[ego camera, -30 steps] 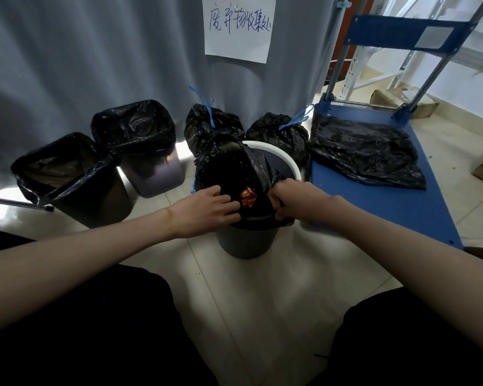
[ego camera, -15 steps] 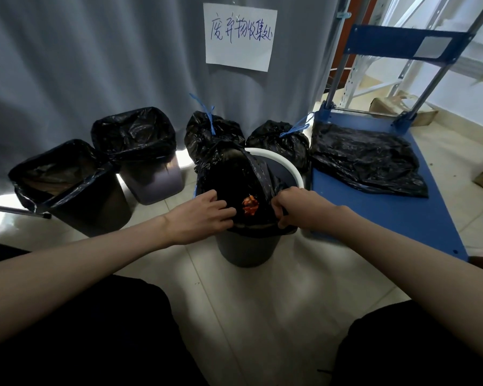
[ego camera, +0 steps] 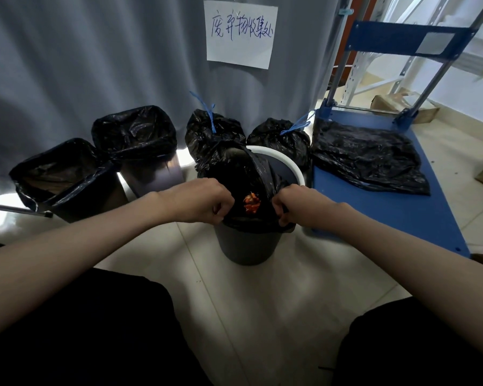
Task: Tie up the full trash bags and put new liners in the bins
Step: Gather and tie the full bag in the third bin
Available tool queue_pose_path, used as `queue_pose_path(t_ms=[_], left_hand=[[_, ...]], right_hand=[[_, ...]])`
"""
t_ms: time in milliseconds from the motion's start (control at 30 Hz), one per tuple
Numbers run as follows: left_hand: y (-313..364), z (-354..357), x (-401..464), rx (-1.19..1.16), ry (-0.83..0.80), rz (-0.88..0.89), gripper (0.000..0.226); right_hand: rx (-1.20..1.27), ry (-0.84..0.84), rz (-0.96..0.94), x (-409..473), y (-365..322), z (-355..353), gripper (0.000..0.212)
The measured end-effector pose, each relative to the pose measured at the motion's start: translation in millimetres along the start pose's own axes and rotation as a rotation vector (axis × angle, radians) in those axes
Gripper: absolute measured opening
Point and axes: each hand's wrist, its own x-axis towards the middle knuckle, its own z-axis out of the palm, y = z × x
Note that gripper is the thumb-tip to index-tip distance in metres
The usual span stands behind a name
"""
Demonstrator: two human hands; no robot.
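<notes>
A round dark bin [ego camera: 246, 246] with a white rim stands on the floor in front of me. A black liner [ego camera: 240, 174] sits in it, its near edge over the rim and its far side bunched up above the bin. Orange scraps [ego camera: 252, 202] show inside. My left hand [ego camera: 198, 201] grips the liner's near edge on the left with curled fingers. My right hand [ego camera: 299, 206] grips the edge on the right in the same way. Two tied black bags [ego camera: 209, 132] [ego camera: 279, 137] with blue ties lie behind the bin.
Two lined square bins [ego camera: 64, 176] [ego camera: 140, 140] stand at the left by a grey curtain. A blue platform cart [ego camera: 388, 207] at the right carries flat black liners [ego camera: 365, 154]. A paper sign [ego camera: 240, 33] hangs on the curtain. Cardboard boxes lie at far right.
Both hands have curled tighter onto the liner's near edge and drawn it down over the bin's rim. The view has shifted slightly.
</notes>
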Motion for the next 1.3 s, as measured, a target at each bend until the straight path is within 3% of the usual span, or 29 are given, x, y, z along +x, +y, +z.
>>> queue_pose_path(t_ms=[133,267,367,467,567,667,800,1033,1233,1300], left_hand=[[-10.4,-4.3,2.6,-0.256,0.073,-0.162,0.025],[-14.4,0.8,4.1,-0.257,0.128,-0.170,0.026],[-6.2,9.0,4.5,-0.036,0.034,-0.033,0.025],[3.7,15.6,4.6,0.170,0.058,0.047,0.017],[10.8,19.3,5.5,0.266,0.101,0.053,0.045],[16.9,28.5,12.5,0.548,0.090,0.143,0.068],[20.3,37.9,21.3,0.737,0.106,0.241,0.051],[21.2,35.9,16.8,0.649,0.179,0.387,0.016],[27.3,29.2,15.8,0.509,0.245,0.291,0.025],[30.7,23.0,16.7,0.471,0.274,0.236,0.017]], right_hand=[[0.017,-0.029,-0.011,-0.2,2.0,1.9,0.035],[0.008,-0.039,-0.027,-0.3,2.4,2.6,0.022],[0.016,-0.040,-0.032,-0.8,3.1,2.4,0.015],[0.010,-0.038,-0.034,-0.8,3.0,3.5,0.013],[0.003,-0.033,-0.030,-0.6,2.4,4.7,0.014],[-0.003,-0.028,-0.028,-1.0,2.2,4.8,0.015],[0.010,-0.016,-0.018,-0.2,4.7,5.3,0.019],[0.009,-0.005,-0.009,-2.6,8.6,3.4,0.026],[0.023,-0.017,0.000,-2.3,8.4,1.2,0.025],[0.016,-0.013,-0.013,-2.3,8.2,1.2,0.022]])
